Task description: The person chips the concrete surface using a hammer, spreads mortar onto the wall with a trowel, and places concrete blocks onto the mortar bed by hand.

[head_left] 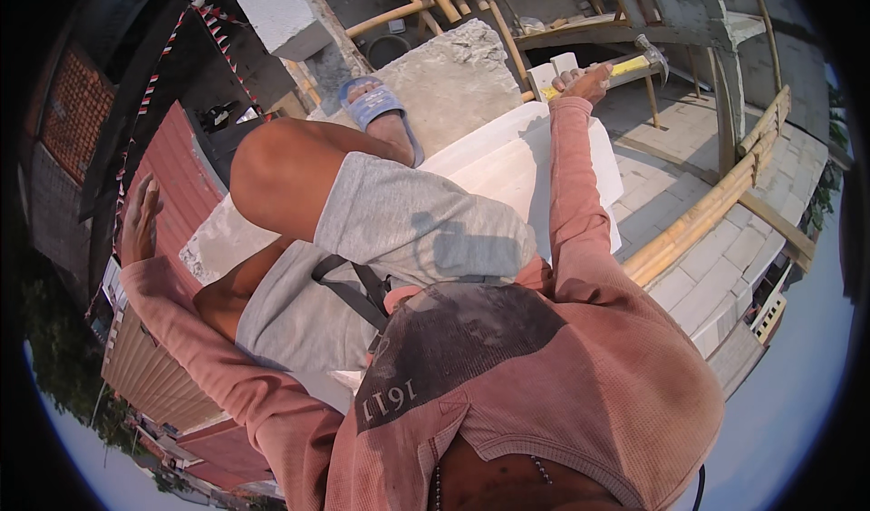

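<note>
My right hand [584,85] reaches out at the upper right, its fingers wrapped round the handle of a claw hammer [625,67]. The handle shows yellow, and the metal head points away to the right. At the far left my left hand [142,216] is raised with its fingers stretched out, holding nothing. Below the right forearm lies a white tub or tray [485,153], partly covered by my leg and arm. My foot, in a blue sandal [373,105], rests on a rough concrete ledge [435,85].
A pale block [281,13] stands on the wall at the top. Bamboo poles [716,221] run along the right, beside grey block paving [707,248]. A black bucket [390,51] sits lower down past the ledge. Red metal roofing [172,185] slopes beneath my left side.
</note>
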Available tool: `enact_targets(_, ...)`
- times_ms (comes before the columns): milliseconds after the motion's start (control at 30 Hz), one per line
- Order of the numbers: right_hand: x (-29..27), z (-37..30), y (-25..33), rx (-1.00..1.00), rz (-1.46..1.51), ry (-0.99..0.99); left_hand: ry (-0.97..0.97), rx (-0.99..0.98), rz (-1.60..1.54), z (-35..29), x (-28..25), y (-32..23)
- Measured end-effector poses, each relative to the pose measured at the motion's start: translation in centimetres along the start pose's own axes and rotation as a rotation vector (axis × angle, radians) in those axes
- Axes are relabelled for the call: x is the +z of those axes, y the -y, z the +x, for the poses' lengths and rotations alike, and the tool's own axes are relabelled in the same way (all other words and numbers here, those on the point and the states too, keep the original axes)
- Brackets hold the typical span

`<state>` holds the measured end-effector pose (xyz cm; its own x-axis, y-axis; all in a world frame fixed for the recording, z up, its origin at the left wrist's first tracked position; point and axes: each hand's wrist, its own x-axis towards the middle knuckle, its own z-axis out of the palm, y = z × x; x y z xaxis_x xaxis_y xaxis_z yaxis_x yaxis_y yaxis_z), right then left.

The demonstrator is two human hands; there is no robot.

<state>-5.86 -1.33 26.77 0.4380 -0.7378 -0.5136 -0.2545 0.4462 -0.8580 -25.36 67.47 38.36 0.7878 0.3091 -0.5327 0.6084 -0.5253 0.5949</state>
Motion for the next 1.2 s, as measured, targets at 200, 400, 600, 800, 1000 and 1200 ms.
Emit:
enact_targets(200, -3.8, 3.1, -12.7, 0.522, -0.304, 0.227, -0.007, -0.050, 0.017, 0.8, 1.6, -3.5)
enact_targets(400, -4.8, 6.6, -6.5, 0.344, 0.228, 0.371, -0.024, -0.053, 0.123, -0.1, 0.3, -0.9)
enact_targets(600, -2.5, 6.4, -14.0, 0.063, -0.285, -0.087, -0.021, -0.096, 0.076, 0.9, 0.6, -1.6)
enact_targets(800, -4.8, 6.2, -10.4, 0.632, 0.109, 0.376, 0.002, -0.099, 0.093, -0.1, 0.8, -2.2)
enact_targets(1000, -5.7, 10.5, -10.9, 0.130, 0.025, 0.110, -0.029, -0.189, 0.050, -0.2, 1.3, -3.5)
enact_targets(1200, -2.9, 4.4, -12.8, 0.453, -0.522, 0.275, -0.013, -0.127, 0.008, 0.6, 1.2, -3.7)
